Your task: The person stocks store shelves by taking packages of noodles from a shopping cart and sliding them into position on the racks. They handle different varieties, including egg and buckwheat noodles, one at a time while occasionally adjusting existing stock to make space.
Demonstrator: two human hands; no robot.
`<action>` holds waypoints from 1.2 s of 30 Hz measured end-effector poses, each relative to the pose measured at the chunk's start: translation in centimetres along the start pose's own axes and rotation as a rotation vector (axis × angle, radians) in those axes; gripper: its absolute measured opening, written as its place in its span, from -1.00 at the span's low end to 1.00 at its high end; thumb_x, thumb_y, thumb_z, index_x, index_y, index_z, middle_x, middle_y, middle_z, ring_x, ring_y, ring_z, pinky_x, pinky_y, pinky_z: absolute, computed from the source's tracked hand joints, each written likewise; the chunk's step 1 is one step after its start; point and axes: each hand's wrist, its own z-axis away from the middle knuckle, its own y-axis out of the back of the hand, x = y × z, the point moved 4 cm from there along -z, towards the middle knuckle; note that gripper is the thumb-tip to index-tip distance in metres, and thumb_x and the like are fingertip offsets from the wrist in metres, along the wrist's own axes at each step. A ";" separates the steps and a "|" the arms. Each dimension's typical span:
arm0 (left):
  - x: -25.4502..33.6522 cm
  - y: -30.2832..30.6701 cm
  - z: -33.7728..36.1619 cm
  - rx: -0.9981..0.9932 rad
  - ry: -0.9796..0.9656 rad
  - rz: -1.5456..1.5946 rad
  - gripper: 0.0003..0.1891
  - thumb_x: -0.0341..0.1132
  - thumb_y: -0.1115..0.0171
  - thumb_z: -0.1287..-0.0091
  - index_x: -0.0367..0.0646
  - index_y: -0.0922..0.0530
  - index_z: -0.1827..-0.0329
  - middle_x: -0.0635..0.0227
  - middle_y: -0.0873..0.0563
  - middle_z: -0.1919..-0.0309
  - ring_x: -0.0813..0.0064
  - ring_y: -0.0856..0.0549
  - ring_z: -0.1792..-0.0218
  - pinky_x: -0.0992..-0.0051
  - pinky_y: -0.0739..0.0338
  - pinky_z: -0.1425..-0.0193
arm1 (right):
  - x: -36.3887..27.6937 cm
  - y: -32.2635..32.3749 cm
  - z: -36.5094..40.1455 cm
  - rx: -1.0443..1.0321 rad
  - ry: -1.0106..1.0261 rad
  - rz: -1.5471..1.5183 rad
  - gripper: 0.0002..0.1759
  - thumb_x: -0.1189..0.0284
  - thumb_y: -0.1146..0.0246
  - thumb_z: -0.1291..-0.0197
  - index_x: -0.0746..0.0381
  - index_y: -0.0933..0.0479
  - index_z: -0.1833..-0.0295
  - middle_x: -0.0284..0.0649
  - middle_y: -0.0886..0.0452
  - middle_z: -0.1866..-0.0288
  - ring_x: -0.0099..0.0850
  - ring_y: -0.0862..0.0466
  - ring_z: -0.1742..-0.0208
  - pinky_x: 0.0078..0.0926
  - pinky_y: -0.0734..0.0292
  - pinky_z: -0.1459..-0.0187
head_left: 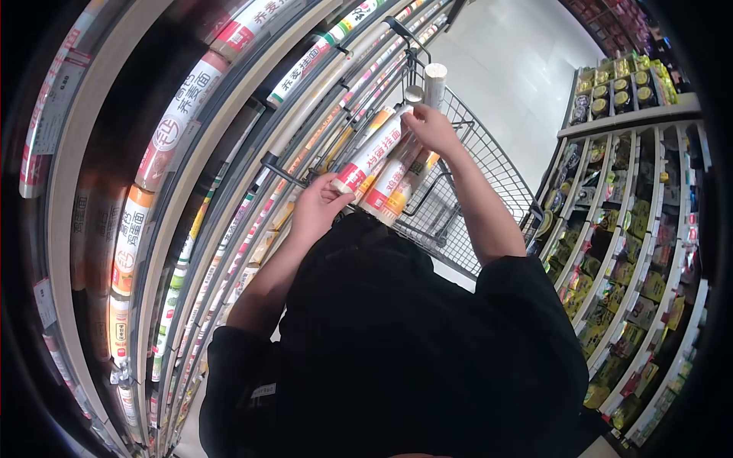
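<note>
A long paper-wrapped pack of dried noodles [376, 155], white with red print, lies slantwise between my hands above the cart. My left hand [319, 208] grips its lower red end between thumb and fingers. At the upper end, my right hand [432, 128] has its fingers closed on the pack. Just beneath, a second red-and-white noodle pack [388, 183] and an orange-and-white pack [398, 200] lie side by side. A pale, clear-wrapped roll [435, 85] sticks up behind my right hand; its lower part is hidden.
The wire shopping cart [500, 164] stands in front of me. Tight on the left runs a shelf with several rows of noodle packs [182, 114]. On the right, another shelf holds yellow-green bagged goods [611, 267] and jars [622, 91]. Pale floor [511, 46] shows ahead.
</note>
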 end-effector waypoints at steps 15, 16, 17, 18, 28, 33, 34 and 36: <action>-2.4 -3.7 -0.5 -0.089 -0.223 -0.784 -0.50 0.04 -0.44 -0.37 -0.20 -0.53 -0.07 0.13 -0.80 0.37 -0.06 -0.81 0.27 0.02 -0.69 0.17 | 2.9 -3.3 -0.1 -0.011 -0.051 -0.049 -0.47 0.08 -0.27 -0.33 0.26 -0.58 -0.21 0.05 -0.77 0.01 0.00 -0.79 -0.04 -0.13 -0.65 -0.10; -2.2 -3.9 -0.3 -0.091 -0.209 -0.786 -0.49 0.03 -0.44 -0.38 -0.20 -0.52 -0.09 0.12 -0.81 0.36 -0.07 -0.81 0.26 0.02 -0.69 0.17 | 3.4 -3.6 -0.1 0.028 -0.026 -0.014 -0.47 0.09 -0.26 -0.33 0.27 -0.58 -0.21 0.06 -0.77 0.03 0.02 -0.79 -0.02 -0.12 -0.65 -0.08; -2.0 -3.7 -0.4 -0.076 -0.198 -0.793 -0.48 0.03 -0.43 -0.38 -0.21 -0.51 -0.11 0.11 -0.81 0.34 -0.08 -0.81 0.25 0.01 -0.69 0.16 | 3.5 -3.9 -0.3 0.073 0.016 0.018 -0.47 0.10 -0.26 -0.33 0.28 -0.58 -0.21 0.07 -0.77 0.05 0.04 -0.79 0.01 -0.10 -0.65 -0.06; -2.4 -3.6 -0.5 -0.112 -0.203 -0.791 -0.46 0.03 -0.42 -0.39 -0.21 -0.50 -0.19 0.09 -0.81 0.32 -0.08 -0.82 0.23 0.00 -0.70 0.15 | 3.2 -3.9 -0.3 0.057 0.020 0.006 -0.45 0.10 -0.27 -0.33 0.33 -0.57 -0.20 0.10 -0.77 0.03 0.08 -0.78 0.00 -0.09 -0.66 -0.08; 19.3 15.4 7.5 0.793 -0.741 -0.699 -0.85 -0.34 -0.43 -0.32 -0.14 -0.72 0.10 0.26 -0.79 0.25 0.15 -0.77 0.19 0.19 -0.67 0.07 | -29.7 6.3 6.0 0.412 1.047 -0.162 -0.74 0.53 -0.34 -0.31 0.29 -0.63 -0.10 -0.03 -0.71 -0.03 -0.05 -0.69 -0.09 -0.22 -0.56 -0.16; 31.1 27.7 15.0 1.321 -0.782 -1.011 -0.79 -0.44 -0.33 -0.38 -0.25 -0.69 -0.03 0.14 -0.76 0.06 0.11 -0.72 0.01 0.25 -0.57 -0.12 | -43.7 11.0 6.1 0.447 1.425 -0.255 -0.74 0.47 -0.32 -0.34 0.30 -0.63 -0.10 -0.04 -0.72 -0.05 -0.05 -0.69 -0.13 -0.20 -0.55 -0.21; 32.4 29.8 15.6 1.387 -0.758 -1.022 -0.77 -0.35 -0.31 -0.39 -0.22 -0.68 -0.05 0.17 -0.75 0.10 0.08 -0.69 0.04 0.18 -0.55 -0.09 | -46.3 11.4 5.7 0.444 1.444 -0.240 -0.73 0.44 -0.32 -0.36 0.30 -0.63 -0.11 -0.03 -0.72 -0.08 -0.05 -0.69 -0.16 -0.20 -0.54 -0.23; 34.0 33.0 15.7 1.488 -0.196 -1.146 -0.65 -0.16 -0.24 -0.49 -0.27 -0.68 -0.11 0.09 -0.78 0.01 0.03 -0.72 -0.05 0.10 -0.57 -0.16 | -50.9 11.5 3.6 0.485 1.451 -0.184 -0.64 0.34 -0.31 -0.39 0.34 -0.62 -0.17 0.02 -0.71 -0.19 0.00 -0.68 -0.21 -0.15 -0.55 -0.27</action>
